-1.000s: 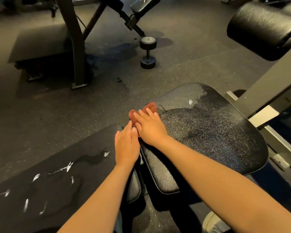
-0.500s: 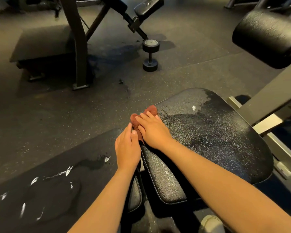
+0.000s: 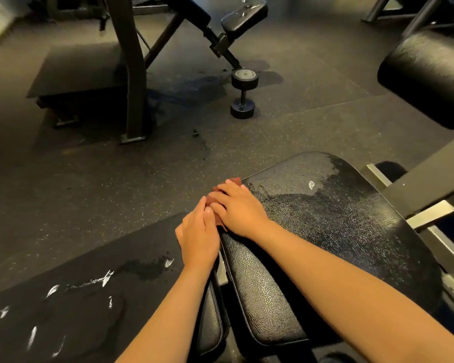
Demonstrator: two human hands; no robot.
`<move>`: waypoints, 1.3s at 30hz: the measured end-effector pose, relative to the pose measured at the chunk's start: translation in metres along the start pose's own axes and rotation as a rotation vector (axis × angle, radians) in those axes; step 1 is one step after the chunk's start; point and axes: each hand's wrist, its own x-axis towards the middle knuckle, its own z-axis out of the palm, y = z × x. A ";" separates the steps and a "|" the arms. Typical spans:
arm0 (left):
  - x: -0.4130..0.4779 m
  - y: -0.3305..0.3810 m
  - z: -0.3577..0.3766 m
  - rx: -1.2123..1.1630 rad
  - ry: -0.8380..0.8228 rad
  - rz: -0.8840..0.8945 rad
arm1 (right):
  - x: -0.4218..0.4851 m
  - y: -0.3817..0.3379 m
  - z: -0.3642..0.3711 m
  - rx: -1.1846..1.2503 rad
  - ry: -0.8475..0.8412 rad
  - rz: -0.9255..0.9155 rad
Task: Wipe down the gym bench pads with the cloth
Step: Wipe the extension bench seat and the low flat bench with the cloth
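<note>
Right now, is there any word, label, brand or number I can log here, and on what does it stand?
None can be read.
Dumbbell: faint marking on its upper end face, too small and blurred to read.
Left pad and right pad: the white marks look like glare, not lettering.

Rust-red cloth (image 3: 228,185), pebbled black seat pad (image 3: 338,231), grey-speckled floor (image 3: 116,184)

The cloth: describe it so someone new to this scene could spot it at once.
Start at the large black seat pad on the right. At its far left corner the right hand lies flat on the cloth. It is the only reddish-brown thing in view.
</note>
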 end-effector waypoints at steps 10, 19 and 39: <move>-0.012 -0.012 -0.013 -0.276 -0.008 -0.054 | -0.047 -0.031 -0.001 -0.053 -0.089 -0.061; -0.045 -0.025 -0.018 -0.168 -0.037 0.016 | -0.056 -0.037 -0.005 -0.027 -0.066 -0.005; -0.126 -0.041 -0.033 0.005 -0.114 0.189 | -0.129 -0.066 -0.003 -0.072 -0.082 0.160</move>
